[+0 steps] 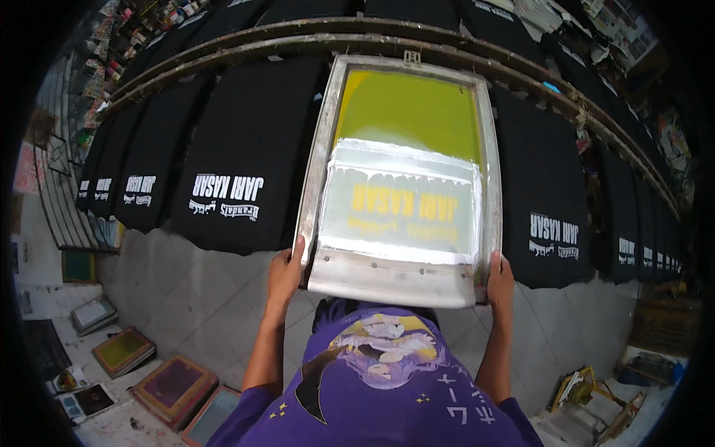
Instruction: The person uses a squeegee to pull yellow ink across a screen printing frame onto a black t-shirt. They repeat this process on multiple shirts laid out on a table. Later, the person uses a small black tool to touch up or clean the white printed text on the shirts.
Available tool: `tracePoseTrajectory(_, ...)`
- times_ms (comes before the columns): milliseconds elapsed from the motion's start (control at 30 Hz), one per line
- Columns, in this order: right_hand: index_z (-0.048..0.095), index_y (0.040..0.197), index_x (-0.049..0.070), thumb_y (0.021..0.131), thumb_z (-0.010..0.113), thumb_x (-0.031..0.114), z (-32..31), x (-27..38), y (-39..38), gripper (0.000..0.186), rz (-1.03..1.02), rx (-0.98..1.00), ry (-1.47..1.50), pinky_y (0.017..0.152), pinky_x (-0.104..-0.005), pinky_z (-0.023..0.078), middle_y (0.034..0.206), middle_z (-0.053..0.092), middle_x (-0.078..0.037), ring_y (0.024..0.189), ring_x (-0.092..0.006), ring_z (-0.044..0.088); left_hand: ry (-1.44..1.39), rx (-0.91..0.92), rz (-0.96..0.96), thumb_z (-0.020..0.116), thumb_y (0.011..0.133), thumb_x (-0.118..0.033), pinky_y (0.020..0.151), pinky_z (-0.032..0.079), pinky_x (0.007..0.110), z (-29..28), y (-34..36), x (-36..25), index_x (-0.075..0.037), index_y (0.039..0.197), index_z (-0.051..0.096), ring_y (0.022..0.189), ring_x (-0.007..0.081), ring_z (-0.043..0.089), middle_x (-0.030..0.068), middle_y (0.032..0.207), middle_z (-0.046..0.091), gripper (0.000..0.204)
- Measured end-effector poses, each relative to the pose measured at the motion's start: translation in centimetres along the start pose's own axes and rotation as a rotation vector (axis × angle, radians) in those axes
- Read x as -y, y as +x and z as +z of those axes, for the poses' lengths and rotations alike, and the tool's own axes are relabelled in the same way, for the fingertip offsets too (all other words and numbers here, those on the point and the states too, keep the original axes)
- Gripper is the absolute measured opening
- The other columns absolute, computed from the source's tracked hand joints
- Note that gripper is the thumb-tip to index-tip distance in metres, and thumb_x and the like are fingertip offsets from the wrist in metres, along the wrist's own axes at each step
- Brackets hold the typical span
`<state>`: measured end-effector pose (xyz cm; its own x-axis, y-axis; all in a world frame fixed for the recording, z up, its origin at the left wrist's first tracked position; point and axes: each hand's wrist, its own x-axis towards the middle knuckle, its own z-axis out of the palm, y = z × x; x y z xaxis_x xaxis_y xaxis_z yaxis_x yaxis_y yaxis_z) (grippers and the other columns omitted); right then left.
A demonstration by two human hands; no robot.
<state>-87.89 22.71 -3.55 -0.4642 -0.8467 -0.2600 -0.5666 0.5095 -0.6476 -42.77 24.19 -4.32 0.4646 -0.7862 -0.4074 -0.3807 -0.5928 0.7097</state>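
Observation:
A silk-screen printing frame (pixel 311 171) lies before me, its far end by the long wooden rail. Its mesh (pixel 413 108) is yellow-green in the far half. White ink (pixel 402 251) coats the near half, over yellowish lettering. My left hand (pixel 284 274) is closed on the frame's near left corner, and my right hand (pixel 500 280) grips the near right corner; the fingers beneath are partly hidden. Black shirts (pixel 246 134) with white print lie on either side, the nearest on the right being another black shirt (pixel 540 156). Whatever is under the screen is hidden.
A paint-stained wooden rail (pixel 294 46) runs along the far side, with more black garments (pixel 305 11) beyond it. Several more screens (pixel 175 389) lie at the lower left. Clutter (pixel 585 398) sits at the lower right. Grey tiled floor (pixel 179 298) shows below the shirts.

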Motion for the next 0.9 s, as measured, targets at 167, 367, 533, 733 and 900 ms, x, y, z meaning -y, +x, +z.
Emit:
tracePoseTrajectory(167,0.064,0.127,-0.009,0.106,0.052,0.046,-0.9,1.4,3.3,0.06,-0.206,-0.073,0.164,0.101,-0.04,0.048,0.123,0.07,-0.027,0.117,-0.0352,0.066,-0.234,0.064,0.054,0.06,0.093,-0.07,0.09,0.053,0.038,-0.6,2.8,-1.9,0.014,0.113,0.07,0.102,0.0315,0.071,0.0286,0.107,0.073,0.088)
tracePoseTrajectory(367,0.073,0.108,-0.009,0.105,0.057,0.046,0.7,0.4,3.6,0.058,0.004,-0.207,0.357,0.093,-0.0349,0.049,0.099,0.075,-0.019,0.097,-0.0219,0.065,-0.165,-0.118,0.098,0.07,0.088,-0.067,0.089,0.054,0.04,1.2,0.3,-2.7,0.012,0.113,0.071,0.097,0.0327,0.074,0.0258,0.102,0.075,0.082)
tracePoseTrajectory(533,0.071,0.117,-0.01,0.105,0.053,0.055,-4.7,-7.7,1.6,0.069,0.086,-0.334,0.393,0.093,-0.037,0.049,0.106,0.073,-0.016,0.098,-0.0239,0.064,-0.269,-0.093,0.241,0.077,0.087,-0.056,0.086,0.056,0.038,4.9,-6.6,-6.0,0.009,0.114,0.07,0.095,0.031,0.075,0.0246,0.102,0.076,0.07)
tracePoseTrajectory(733,0.058,0.138,-0.012,0.097,0.053,0.071,-16.2,-16.1,-4.1,0.092,0.43,-0.432,0.466,0.102,-0.04,0.047,0.134,0.064,-0.02,0.116,-0.0304,0.062,-0.271,0.265,0.378,0.083,0.086,-0.042,0.088,0.055,0.037,12.0,-14.1,-11.5,0.003,0.119,0.07,0.097,0.0267,0.073,0.02,0.106,0.075,0.057)
tracePoseTrajectory(900,0.053,0.145,-0.008,0.096,0.055,0.071,-22.9,-22.3,-10.9,0.093,0.639,-0.605,0.574,0.109,-0.0412,0.044,0.147,0.055,-0.021,0.127,-0.0338,0.056,-0.248,0.469,0.469,0.082,0.085,-0.047,0.088,0.056,0.038,19.0,-18.8,-14.0,0.005,0.119,0.069,0.098,0.0302,0.073,0.02,0.106,0.074,0.063)
